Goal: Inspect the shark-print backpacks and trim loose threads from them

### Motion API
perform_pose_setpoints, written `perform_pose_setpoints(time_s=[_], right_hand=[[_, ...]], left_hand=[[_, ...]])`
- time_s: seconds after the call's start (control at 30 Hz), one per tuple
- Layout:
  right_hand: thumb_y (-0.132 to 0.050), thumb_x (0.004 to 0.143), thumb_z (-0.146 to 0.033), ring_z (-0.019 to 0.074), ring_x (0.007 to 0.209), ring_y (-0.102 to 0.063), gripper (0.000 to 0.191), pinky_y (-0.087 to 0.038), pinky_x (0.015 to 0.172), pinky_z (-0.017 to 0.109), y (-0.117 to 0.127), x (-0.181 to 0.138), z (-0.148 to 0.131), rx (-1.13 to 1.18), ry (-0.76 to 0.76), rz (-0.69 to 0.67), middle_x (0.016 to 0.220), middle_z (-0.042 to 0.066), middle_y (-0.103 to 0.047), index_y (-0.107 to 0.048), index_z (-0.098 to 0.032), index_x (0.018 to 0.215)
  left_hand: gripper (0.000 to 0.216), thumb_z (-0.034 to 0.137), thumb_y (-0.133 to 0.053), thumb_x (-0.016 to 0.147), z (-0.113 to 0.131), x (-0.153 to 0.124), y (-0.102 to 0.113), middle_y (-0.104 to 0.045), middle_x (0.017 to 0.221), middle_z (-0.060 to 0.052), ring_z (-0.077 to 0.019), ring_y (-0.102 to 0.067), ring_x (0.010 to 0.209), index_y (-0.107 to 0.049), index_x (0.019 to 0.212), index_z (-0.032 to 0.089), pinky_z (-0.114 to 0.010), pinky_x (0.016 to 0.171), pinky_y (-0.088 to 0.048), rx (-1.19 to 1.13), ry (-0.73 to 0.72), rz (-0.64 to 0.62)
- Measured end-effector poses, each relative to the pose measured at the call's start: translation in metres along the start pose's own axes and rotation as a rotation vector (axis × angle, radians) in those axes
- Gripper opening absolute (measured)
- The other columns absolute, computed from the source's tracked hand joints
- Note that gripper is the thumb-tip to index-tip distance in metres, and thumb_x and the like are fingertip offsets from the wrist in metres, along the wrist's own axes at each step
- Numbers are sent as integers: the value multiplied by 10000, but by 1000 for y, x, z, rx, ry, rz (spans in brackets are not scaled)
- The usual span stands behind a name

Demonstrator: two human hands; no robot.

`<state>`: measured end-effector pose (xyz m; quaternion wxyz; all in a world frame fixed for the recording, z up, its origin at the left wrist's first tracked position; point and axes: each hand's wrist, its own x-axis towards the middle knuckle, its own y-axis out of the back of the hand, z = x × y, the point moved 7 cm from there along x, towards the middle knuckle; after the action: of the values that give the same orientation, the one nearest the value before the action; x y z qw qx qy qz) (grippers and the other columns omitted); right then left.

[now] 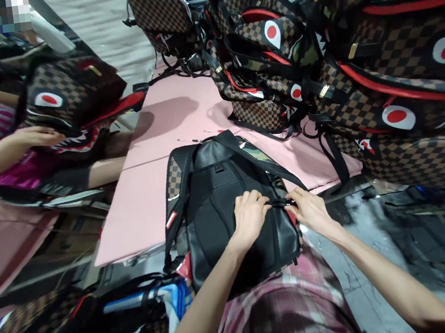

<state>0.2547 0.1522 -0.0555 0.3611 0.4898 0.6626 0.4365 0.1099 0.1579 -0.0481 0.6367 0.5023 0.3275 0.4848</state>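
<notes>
A black backpack (214, 200) with checkered brown sides lies back-panel up at the near edge of a pink table (141, 198). My left hand (248, 214) rests on its lower back panel with fingers curled, pinching a black strap (279, 202). My right hand (311, 209) grips the same strap from the right side, fingers closed. The two hands almost touch over the strap, at the bag's right edge.
A big heap of checkered brown backpacks (356, 63) with shark-mouth prints fills the table's right and far side. At the left, another person's hand (34, 136) holds a similar backpack (72, 98). More bags (104, 327) lie low at the left. Two thin tools (198, 137) lie on the table.
</notes>
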Motion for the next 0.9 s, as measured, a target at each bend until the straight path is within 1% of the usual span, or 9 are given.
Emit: perform_pose_setpoints(time_s=[0.07, 0.17, 0.23, 0.33, 0.4, 0.53, 0.77, 0.9], right_hand=[[-570, 827, -306, 180, 901, -587, 189, -395, 683, 254, 0, -1, -4, -40, 22, -7, 1009, 39, -619, -630, -235, 993], [-566, 827, -281, 182, 875, -578, 152, -377, 686, 259, -1, 0, -6, -54, 39, 1, 950, 36, -625, -661, -229, 934], [-561, 828, -274, 181, 855, -575, 144, -367, 678, 260, -2, 2, -7, -46, 59, 7, 921, 32, -629, -671, -226, 908], [-562, 828, -270, 174, 827, -574, 143, -361, 670, 260, -4, 3, -7, -33, 72, 18, 903, 28, -631, -678, -222, 896], [-569, 825, -277, 172, 827, -573, 143, -363, 676, 259, -5, 4, -9, -29, 84, 30, 902, 27, -631, -678, -222, 898], [-569, 827, -282, 179, 846, -573, 139, -369, 689, 265, -9, 6, -13, -45, 90, 18, 904, 34, -633, -681, -222, 885], [-554, 835, -276, 180, 870, -575, 141, -364, 690, 267, -12, 8, -11, -25, 88, 8, 910, 29, -642, -681, -225, 867], [-550, 834, -279, 176, 900, -570, 143, -360, 710, 258, -16, 8, -10, -1, 74, -5, 919, 33, -643, -678, -222, 865]], left_hand=[[176, 285, -532, 853, 3, 3, -6, -587, 929, -51, -196, -502, 876, -655, 954, 211, -319, 753, -371, 26, -27, -56], [232, 279, -538, 850, -1, 0, -9, -590, 974, -35, -180, -512, 895, -621, 1061, 232, -283, 739, -388, -24, -30, -104], [211, 295, -540, 848, -4, -1, -11, -600, 958, -27, -178, -519, 905, -637, 1027, 241, -273, 749, -393, -60, -10, -118], [177, 272, -503, 862, -7, 2, -17, -616, 896, -22, -170, -531, 869, -673, 867, 221, -270, 752, -394, -116, 50, -126], [188, 236, -494, 856, -10, 5, -21, -621, 872, -29, -169, -538, 860, -675, 823, 199, -270, 758, -394, -163, 117, -130], [186, 220, -499, 837, -14, 8, -26, -621, 852, -46, -181, -543, 871, -676, 797, 178, -279, 767, -395, -228, 209, -148], [190, 205, -496, 828, -17, 8, -28, -620, 844, -52, -189, -548, 863, -676, 773, 176, -285, 772, -400, -265, 258, -152], [189, 228, -506, 826, -19, 9, -36, -612, 838, -58, -200, -549, 863, -677, 767, 175, -297, 776, -404, -298, 286, -150]])
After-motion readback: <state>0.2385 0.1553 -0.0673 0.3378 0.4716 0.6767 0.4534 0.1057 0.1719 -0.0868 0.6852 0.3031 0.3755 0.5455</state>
